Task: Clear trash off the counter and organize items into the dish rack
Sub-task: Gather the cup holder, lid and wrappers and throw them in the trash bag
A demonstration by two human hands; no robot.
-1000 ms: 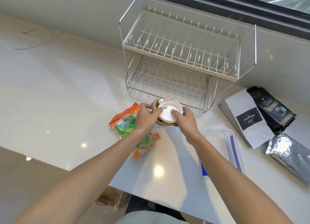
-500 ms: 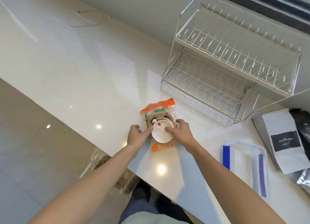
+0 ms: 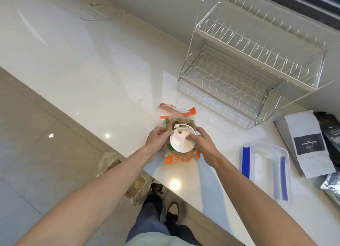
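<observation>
A white round plastic lid (image 3: 181, 141) tops a stack of brown cups or cup holders (image 3: 179, 122), held over an orange and green plastic wrapper (image 3: 176, 158) near the counter's front edge. My left hand (image 3: 158, 138) grips the stack from the left. On the right side, my right hand (image 3: 201, 142) holds the lid with the thumb on top. The two-tier wire dish rack (image 3: 257, 61) stands at the back right with nothing in it.
A clear lid with blue clips (image 3: 265, 170) lies right of my hands. White, black and silver pouches (image 3: 309, 146) lie at the far right. A plastic bag (image 3: 128, 177) sits on the floor below the counter edge. A wire loop (image 3: 100, 11) lies far back.
Both hands carried the lid and brown stack from in front of the rack back toward the counter edge, over the orange wrapper. My view has swung left and down.
</observation>
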